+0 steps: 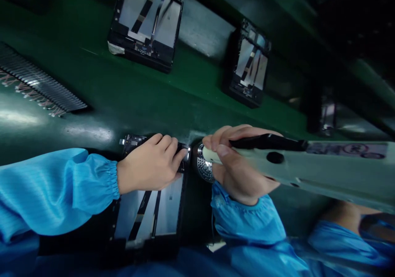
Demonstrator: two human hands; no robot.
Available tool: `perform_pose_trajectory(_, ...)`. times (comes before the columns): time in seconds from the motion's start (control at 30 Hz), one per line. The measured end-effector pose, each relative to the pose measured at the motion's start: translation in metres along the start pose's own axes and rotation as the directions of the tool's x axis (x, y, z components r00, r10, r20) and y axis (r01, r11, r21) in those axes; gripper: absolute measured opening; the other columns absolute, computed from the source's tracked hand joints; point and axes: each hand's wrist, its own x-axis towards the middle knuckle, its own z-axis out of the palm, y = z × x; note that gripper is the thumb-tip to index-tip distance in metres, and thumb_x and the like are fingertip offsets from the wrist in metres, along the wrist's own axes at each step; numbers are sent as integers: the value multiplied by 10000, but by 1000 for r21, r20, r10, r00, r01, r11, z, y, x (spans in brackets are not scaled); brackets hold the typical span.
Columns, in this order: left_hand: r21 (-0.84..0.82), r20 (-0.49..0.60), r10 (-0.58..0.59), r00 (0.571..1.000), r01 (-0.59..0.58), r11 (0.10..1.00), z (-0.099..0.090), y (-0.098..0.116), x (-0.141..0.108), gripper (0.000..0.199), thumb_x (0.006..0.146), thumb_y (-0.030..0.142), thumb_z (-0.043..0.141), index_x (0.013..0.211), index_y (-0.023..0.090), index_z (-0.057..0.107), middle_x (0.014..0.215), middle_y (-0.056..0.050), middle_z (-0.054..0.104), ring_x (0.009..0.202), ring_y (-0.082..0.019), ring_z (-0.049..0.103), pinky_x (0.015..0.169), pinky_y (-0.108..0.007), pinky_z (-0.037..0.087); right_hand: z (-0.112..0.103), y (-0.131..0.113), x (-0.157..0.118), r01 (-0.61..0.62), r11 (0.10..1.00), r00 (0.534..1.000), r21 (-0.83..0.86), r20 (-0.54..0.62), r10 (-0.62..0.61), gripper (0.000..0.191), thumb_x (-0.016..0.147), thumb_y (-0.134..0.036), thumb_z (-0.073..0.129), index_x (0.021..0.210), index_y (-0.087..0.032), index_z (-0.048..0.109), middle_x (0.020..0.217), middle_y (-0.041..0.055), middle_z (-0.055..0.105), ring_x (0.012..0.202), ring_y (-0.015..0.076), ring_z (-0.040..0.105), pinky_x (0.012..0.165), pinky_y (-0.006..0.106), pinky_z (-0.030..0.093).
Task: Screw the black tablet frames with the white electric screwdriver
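Observation:
An opened tablet-like device [168, 207], with black ribbon cables over its pale inner panel, lies in front of me. My left hand [149, 162] is closed over its upper part, fingers bent and thumb toward its right edge; what lies under the fingers is hidden. To the right, my right hand [243, 166] wraps around a long pale green hand tool [296, 166] with a black lever [265, 141] along its top. At the tool's tip, beside the device's upper right corner, is a round perforated metal piece [204, 166]. Whether this belongs to the tool I cannot tell.
Further back on the green bench [92, 79] sit another opened device [145, 22] and a similar one [249, 63]. A dark ribbed rack with thin wires [40, 79] stands at the left. At the lower right shows another person's blue sleeve [345, 240].

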Motion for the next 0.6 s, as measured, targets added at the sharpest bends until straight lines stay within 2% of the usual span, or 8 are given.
perform_pose_trajectory(0.17, 2, 22, -9, 1000, 9, 1000, -2, 0, 0, 506, 1027, 402, 428, 1291, 7, 601, 1171, -268, 657, 1059, -368, 639, 827, -448, 508, 2, 2, 0, -13, 1000, 1000, 12, 27, 12, 222, 745, -86, 718, 886, -258, 714, 715, -25, 574, 646, 151, 597, 589, 338, 540)
perform_pose_trajectory(0.27, 0, 14, -11, 1000, 11, 1000, -2, -1, -1, 509, 1022, 417, 450, 1299, 18, 602, 1176, -259, 656, 1061, -368, 641, 844, -451, 517, 0, 3, 1, -29, 997, 1000, 71, -2, 29, 246, 723, -67, 709, 891, -247, 718, 688, -29, 583, 623, 144, 583, 573, 323, 523)
perform_pose_trajectory(0.37, 2, 8, -4, 1000, 4, 1000, -2, -3, -1, 503, 1027, 410, 443, 1308, 25, 601, 1176, -251, 656, 1060, -365, 642, 856, -455, 526, -16, -3, -3, -22, 997, 995, 75, -98, 30, 296, 707, -69, 700, 937, -253, 728, 669, -35, 592, 609, 132, 573, 574, 310, 517)
perform_pose_trajectory(0.5, 7, 1, 22, 1000, -22, 1000, -1, -5, -3, 491, 1032, 385, 422, 1308, 23, 607, 1171, -250, 651, 1055, -365, 638, 854, -470, 537, -47, -14, -18, 85, 996, 978, -27, -188, -88, 305, 684, -90, 705, 936, -258, 738, 667, -37, 589, 602, 125, 569, 545, 290, 519)
perform_pose_trajectory(0.6, 11, -6, 23, 1000, -22, 1000, -1, -6, -4, 481, 1024, 378, 440, 1308, 32, 615, 1159, -247, 650, 1053, -360, 632, 866, -479, 541, -56, -11, -33, 66, 997, 971, -38, -229, -73, 297, 691, -74, 687, 935, -237, 735, 672, -31, 583, 606, 124, 576, 550, 287, 522)
